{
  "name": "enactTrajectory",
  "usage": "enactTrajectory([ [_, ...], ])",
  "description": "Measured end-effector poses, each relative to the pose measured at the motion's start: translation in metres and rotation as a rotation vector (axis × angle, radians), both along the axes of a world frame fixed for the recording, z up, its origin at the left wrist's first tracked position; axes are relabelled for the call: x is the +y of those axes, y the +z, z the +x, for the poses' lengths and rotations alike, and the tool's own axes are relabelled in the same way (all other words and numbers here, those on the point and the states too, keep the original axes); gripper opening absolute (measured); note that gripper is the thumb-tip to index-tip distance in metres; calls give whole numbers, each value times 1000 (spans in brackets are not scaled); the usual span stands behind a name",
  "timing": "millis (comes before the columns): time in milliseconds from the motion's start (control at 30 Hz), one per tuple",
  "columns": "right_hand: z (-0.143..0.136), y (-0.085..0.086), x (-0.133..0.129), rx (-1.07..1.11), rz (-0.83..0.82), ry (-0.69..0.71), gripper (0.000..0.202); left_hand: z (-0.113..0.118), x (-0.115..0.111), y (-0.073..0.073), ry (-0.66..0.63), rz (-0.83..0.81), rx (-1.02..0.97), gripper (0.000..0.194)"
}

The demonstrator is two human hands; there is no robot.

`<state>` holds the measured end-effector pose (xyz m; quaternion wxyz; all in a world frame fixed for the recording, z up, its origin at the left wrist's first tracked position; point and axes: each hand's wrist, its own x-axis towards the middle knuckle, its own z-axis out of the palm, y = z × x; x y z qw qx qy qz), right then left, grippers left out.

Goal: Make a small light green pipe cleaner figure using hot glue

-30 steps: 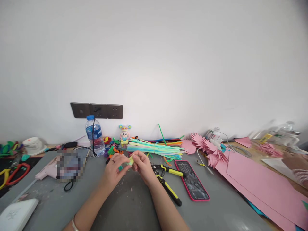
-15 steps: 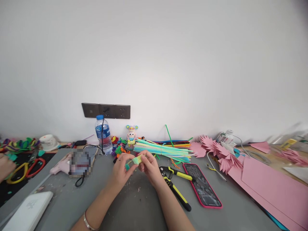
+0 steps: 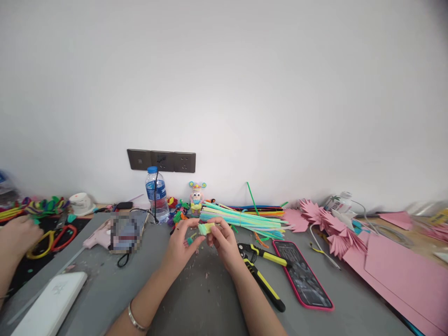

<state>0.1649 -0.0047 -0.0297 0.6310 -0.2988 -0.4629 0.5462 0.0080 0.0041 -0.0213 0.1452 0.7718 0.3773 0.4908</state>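
- Pinching a yellow-green fuzzy piece [image 3: 207, 228] between thumb and fingers of the right hand [image 3: 224, 242], above the grey table [image 3: 210, 303]; likely held up for a clear view.
- Curving the left hand [image 3: 180, 245] beside its far end, thumb and forefinger apart, perhaps for steadying; cannot tell any real grip there.
- Laid within reach, probably for convenience: yellow-handled pliers [image 3: 264, 283], overlapping a pink-cased phone [image 3: 310, 282] at one handle; behind, a bundle of pastel pipe cleaners [image 3: 245, 220].
- Stood by the wall [image 3: 224, 93], presumably out of the way: a figurine [image 3: 197, 197] and a water bottle [image 3: 156, 192].
- Hard to make out: a teal bit [image 3: 189, 241] by the left thumb, loose or held; a pink glue gun [image 3: 96, 238], partly pixelated over.
- Cut off at the frame's edge: a co-worker's hand [image 3: 23, 235] near scissors [image 3: 74, 229], and a white slab-like device [image 3: 52, 302].
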Motion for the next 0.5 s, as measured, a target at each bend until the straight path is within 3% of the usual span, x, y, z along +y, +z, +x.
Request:
enactTrajectory([
  [100, 0, -1, 1, -4, -3, 10, 29, -1, 0, 4, -17, 17, 24, 24],
  [233, 0, -3, 2, -7, -34, 18, 29, -1, 0, 7, -88, 157, 86, 13],
  [500, 1, -5, 4, 10, -37, 22, 29, 1, -1, 5, -143, 286, 167, 11],
])
